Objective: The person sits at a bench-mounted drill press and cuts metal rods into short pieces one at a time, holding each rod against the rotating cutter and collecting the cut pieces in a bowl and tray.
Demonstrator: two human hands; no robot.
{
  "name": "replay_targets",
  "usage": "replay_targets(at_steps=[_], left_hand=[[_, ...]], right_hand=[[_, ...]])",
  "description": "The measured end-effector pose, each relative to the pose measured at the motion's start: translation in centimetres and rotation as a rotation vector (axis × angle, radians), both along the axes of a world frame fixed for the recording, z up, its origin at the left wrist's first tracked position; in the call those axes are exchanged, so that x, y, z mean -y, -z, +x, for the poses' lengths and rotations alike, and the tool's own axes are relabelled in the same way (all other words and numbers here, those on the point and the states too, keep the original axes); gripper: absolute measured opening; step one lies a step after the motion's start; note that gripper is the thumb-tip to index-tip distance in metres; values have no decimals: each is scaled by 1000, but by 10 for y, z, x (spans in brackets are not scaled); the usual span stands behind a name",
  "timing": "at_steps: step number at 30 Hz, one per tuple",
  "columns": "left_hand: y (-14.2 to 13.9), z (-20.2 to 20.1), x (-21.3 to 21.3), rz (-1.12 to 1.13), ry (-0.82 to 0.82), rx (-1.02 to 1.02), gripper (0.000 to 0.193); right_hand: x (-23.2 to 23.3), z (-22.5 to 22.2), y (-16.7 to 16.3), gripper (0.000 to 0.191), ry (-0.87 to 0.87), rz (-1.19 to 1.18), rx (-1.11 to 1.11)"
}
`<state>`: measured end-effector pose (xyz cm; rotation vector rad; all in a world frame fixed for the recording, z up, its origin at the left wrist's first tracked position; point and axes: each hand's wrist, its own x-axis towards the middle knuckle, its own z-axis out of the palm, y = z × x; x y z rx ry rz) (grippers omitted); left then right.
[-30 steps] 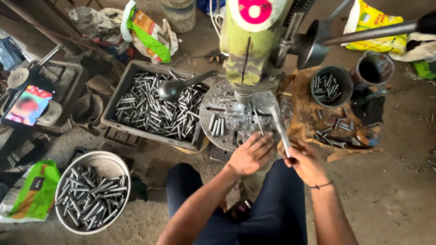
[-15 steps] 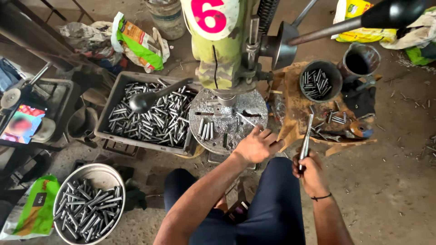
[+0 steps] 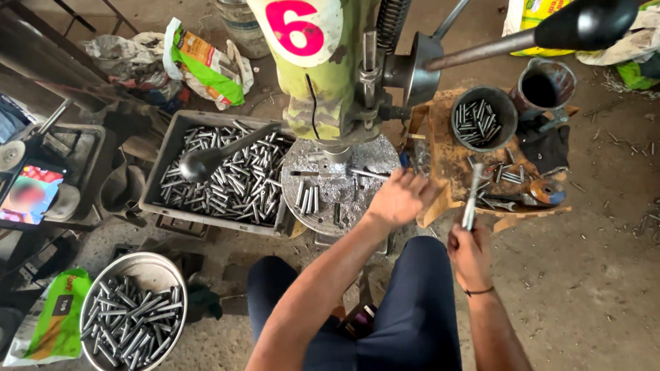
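I sit at a green drill press [image 3: 330, 75] with a round metal table [image 3: 323, 213] that carries short steel rods and shavings. My left hand [image 3: 402, 199] rests on the table's right edge with its fingers loosely apart, next to a rod [image 3: 368, 174] lying under the spindle. My right hand [image 3: 471, 251] is lower right of the table and grips a slim metal tool [image 3: 472, 192] that points up. It hangs over the edge of a low wooden stand [image 3: 447, 158].
A grey tray [image 3: 165, 172] of steel rods lies left of the table, with a black-knobbed lever [image 3: 199, 161] over it. A round pan [image 3: 158, 264] of rods sits lower left. A black bucket [image 3: 509, 110], dark jug [image 3: 550, 86] and a phone [image 3: 31, 192] stand around.
My right hand has drawn the metal tool off the table to the right and turned it upright. My left hand has stayed at the table's right edge.
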<state>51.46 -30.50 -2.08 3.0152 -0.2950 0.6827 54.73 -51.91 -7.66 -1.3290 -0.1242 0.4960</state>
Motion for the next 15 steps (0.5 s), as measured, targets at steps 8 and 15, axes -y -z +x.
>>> replay_targets(at_steps=[8, 15], left_hand=[[-18, 23, -6, 163, -284, -65, 21], [-15, 22, -9, 165, -317, -75, 22]], right_hand=[[-40, 7, 18, 24, 106, -424, 739], [-54, 1, 31, 26, -117, -688, 712]])
